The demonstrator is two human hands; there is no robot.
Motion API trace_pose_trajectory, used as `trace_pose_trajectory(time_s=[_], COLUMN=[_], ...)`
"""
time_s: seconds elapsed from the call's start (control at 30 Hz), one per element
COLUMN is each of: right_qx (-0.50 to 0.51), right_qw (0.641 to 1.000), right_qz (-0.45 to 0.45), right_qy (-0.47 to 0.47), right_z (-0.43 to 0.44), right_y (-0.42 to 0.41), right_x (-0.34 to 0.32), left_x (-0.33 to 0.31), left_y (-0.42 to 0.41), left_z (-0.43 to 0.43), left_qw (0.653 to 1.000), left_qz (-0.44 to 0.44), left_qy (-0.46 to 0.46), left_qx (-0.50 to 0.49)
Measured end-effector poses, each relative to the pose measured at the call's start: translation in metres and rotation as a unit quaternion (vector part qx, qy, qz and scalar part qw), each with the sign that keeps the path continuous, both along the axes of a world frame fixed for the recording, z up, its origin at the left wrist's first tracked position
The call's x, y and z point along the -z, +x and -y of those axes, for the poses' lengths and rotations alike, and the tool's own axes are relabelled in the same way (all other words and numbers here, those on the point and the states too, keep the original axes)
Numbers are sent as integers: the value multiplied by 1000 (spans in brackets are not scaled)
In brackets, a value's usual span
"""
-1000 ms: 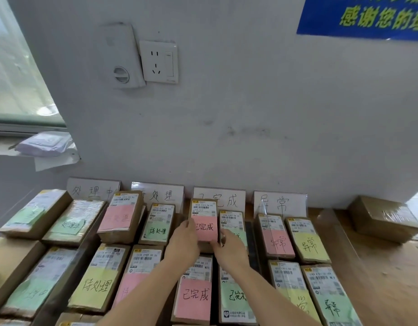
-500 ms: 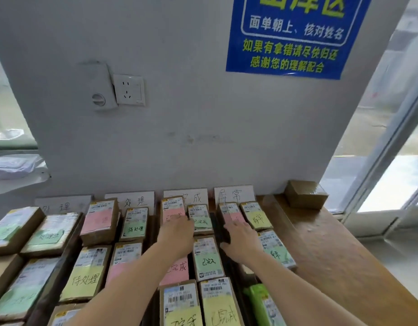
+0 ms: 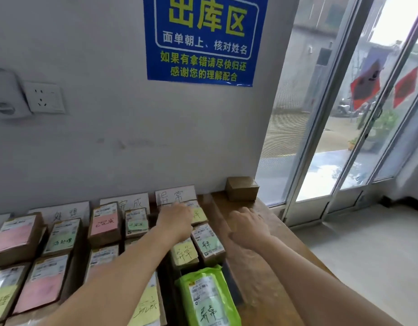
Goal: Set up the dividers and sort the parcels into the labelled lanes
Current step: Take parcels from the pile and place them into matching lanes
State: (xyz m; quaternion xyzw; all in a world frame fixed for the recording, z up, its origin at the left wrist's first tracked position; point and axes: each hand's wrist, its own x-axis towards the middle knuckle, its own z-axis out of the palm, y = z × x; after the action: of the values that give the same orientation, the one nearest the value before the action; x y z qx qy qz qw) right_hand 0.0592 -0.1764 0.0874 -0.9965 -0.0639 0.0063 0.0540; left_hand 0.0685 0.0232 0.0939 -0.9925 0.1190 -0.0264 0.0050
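Brown parcels with pink, green and yellow notes lie in rows on a wooden table [image 3: 262,274], split by dark dividers [image 3: 232,281]. White label cards lean on the wall, the rightmost card [image 3: 173,196] heading the right lane. My left hand [image 3: 177,222] rests palm down on the back parcels of that lane, hiding one of them; a yellow-note parcel [image 3: 199,215] shows beside it. My right hand [image 3: 248,225] hovers with spread fingers over bare wood to the right of the lanes, holding nothing. A green bag parcel [image 3: 208,300] lies at the front of the right lane.
A lone brown box [image 3: 242,188] sits at the table's back right corner against the wall. Glass doors [image 3: 344,137] and tiled floor [image 3: 367,255] are to the right of the table's edge. A wall socket [image 3: 44,97] and a blue poster [image 3: 203,38] hang above.
The view has swung to the right. Both hands moved from the third lane to the right: the left onto the rightmost lane's back parcels, the right off the parcels over bare wood.
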Motion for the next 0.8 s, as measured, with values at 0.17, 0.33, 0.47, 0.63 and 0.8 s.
trace_pose_trajectory(time_s=[0.17,0.33,0.47,0.63,0.8], right_qx=[-1,4,6,5,-2], right_qw=[1000,999,999,999,999], right_qz=[-8,-25,-32,-36,-44], right_qy=[-9,-21,-17,-9,-13], right_z=[85,148,179,200,209], right_y=[15,32,50,86,136], right_x=[2,1,5,13,20], left_x=[3,8,8,13,22], left_y=[13,28,45,80,130], left_z=[84,148,183,212,225], left_qw=[1000,1000,1000,1000,999], left_qz=[-3,-22,-26,-28,-32], left_qy=[-9,3,7,9,11], left_qx=[-1,-10,-14,-9,-17])
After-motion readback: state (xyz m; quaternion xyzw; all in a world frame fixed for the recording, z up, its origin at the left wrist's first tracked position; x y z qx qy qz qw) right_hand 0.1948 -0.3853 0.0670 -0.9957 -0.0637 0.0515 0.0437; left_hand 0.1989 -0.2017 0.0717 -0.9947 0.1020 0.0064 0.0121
